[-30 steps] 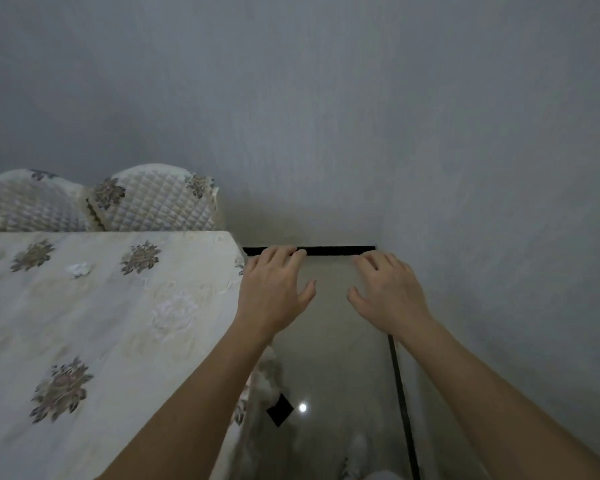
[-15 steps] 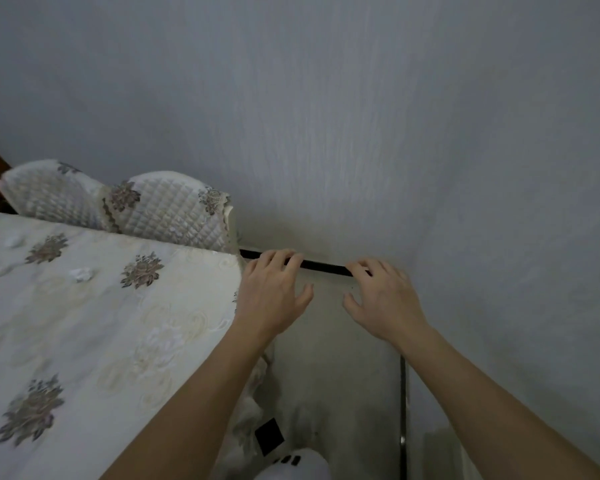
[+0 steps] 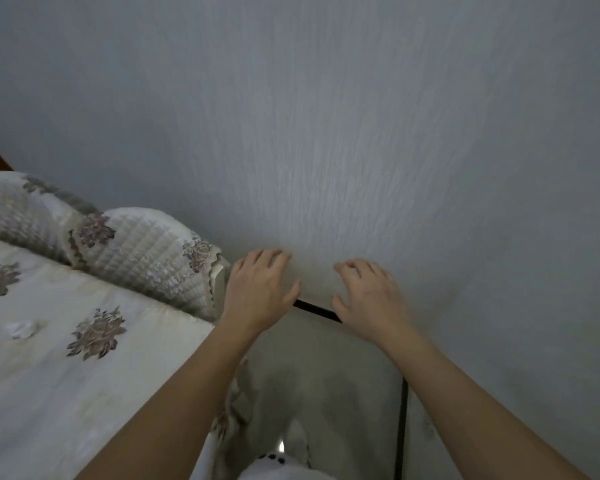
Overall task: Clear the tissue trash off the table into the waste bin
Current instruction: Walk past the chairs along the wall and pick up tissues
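Head view: nearest, the left hand (image 3: 258, 292) and right hand (image 3: 369, 299) float out front, fingers spread, holding nothing. Left of them, a crumpled tissue (image 3: 21, 328) sits on the table (image 3: 49, 393). No waste bin in sight, so clearing looks barely begun.

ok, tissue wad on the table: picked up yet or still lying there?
Still lying there: tissue wad on the tablecloth, both hands empty.

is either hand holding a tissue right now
No, the left hand and right hand are both open and empty; a crumpled tissue lies on the table.
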The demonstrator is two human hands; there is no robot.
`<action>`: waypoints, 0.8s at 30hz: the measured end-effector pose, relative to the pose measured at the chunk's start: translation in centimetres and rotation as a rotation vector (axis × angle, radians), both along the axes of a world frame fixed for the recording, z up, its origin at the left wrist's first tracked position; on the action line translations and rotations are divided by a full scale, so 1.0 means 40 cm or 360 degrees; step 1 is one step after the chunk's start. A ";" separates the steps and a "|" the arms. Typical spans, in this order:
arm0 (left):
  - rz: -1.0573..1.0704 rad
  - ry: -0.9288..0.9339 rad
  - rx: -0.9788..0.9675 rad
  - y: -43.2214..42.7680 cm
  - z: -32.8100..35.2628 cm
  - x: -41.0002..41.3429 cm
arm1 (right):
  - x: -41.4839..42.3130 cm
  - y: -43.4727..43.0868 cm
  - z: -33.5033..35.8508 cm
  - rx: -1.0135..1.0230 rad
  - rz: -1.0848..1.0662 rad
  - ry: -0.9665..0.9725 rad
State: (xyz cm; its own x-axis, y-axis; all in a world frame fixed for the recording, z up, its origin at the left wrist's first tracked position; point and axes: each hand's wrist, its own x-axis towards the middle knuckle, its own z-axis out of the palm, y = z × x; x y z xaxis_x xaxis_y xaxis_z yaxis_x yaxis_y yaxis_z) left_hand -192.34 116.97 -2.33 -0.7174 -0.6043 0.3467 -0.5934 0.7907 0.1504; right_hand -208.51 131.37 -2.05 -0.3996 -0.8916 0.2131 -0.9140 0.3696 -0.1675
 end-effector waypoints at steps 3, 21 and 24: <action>0.0046 0.0052 0.0009 -0.119 0.009 -0.060 | -0.077 -0.140 0.020 -0.0024 0.0031 0.0017; 0.0593 -0.0047 0.0042 -0.614 -0.007 -0.141 | -0.249 -0.790 -0.025 -0.0062 0.0571 -0.0082; 0.0756 -0.0092 0.0052 -0.708 -0.006 -0.160 | -0.280 -0.931 -0.031 -0.0099 0.0721 -0.0076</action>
